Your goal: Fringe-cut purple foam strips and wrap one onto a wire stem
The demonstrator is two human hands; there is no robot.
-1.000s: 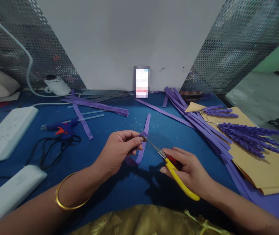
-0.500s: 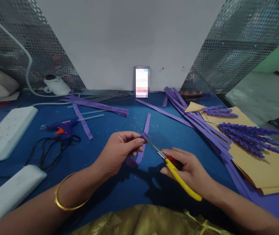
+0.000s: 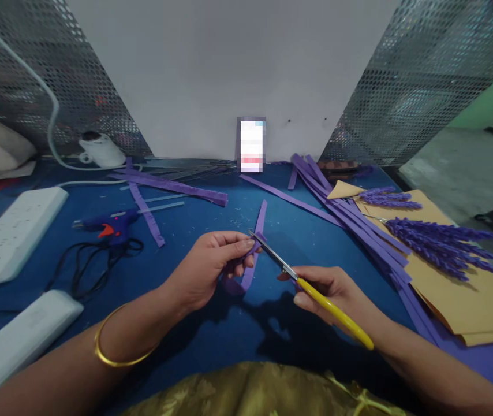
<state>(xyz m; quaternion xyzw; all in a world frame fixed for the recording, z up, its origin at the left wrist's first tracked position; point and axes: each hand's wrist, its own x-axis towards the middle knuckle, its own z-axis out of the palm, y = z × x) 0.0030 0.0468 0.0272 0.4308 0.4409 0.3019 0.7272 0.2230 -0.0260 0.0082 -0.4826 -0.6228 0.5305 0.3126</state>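
My left hand (image 3: 218,263) pinches a purple paper strip (image 3: 250,274) between thumb and fingers; part of the strip hangs below, and its far end lies toward the back. My right hand (image 3: 337,294) is closed around scissors (image 3: 333,309) with a yellow handle. Their metal blades point up and left, the tips at the strip just past my left thumb. Whether the blades touch the paper I cannot tell. Small paper bits dot the blue table (image 3: 212,341) behind my left hand.
At left are a blue glue gun (image 3: 119,225), its black cord, a white power strip (image 3: 17,231) and a white mug (image 3: 101,151). Purple strips (image 3: 359,231), brown paper (image 3: 484,306) and purple flower sprigs (image 3: 432,245) lie at right. A phone (image 3: 251,144) leans on the back panel.
The scissors have swung slightly, their tips now farther left over the strip and the yellow handle lower right. My right hand has shifted a little to the right; my left hand has hardly moved.
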